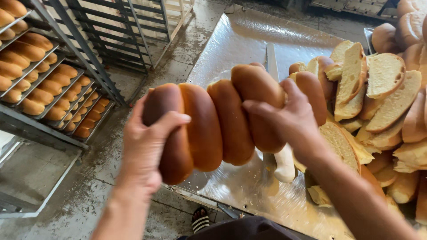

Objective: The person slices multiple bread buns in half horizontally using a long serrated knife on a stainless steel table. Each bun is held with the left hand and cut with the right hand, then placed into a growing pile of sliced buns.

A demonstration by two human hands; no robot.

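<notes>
Head view. Both hands hold a joined row of buns in the air above the near edge of the metal surface. The left hand is closed around the row's left end, thumb laid over the top of the end bun. The right hand is closed around the row's right part, fingers wrapped over the crust. The row is brown, glossy and uncut, and sags slightly in the middle.

Step in hand, as judged: the row is held between the two hands, clear of the surface and not yet set down or parted. Any further handling calls for a firm hold at both ends, since the joints between buns look soft.

Count: five buns show plainly in the held row; a sixth may lie behind the right hand, but that cannot be told. One long knife lies on the surface, its blade pointing away and its white handle showing below the right hand. To the right sits one pile of sliced bread, too many pieces to count, with whole loaves behind it. At left stands a rack with trays of baked buns, at least four trays visible. A striped sandal shows on the floor.
</notes>
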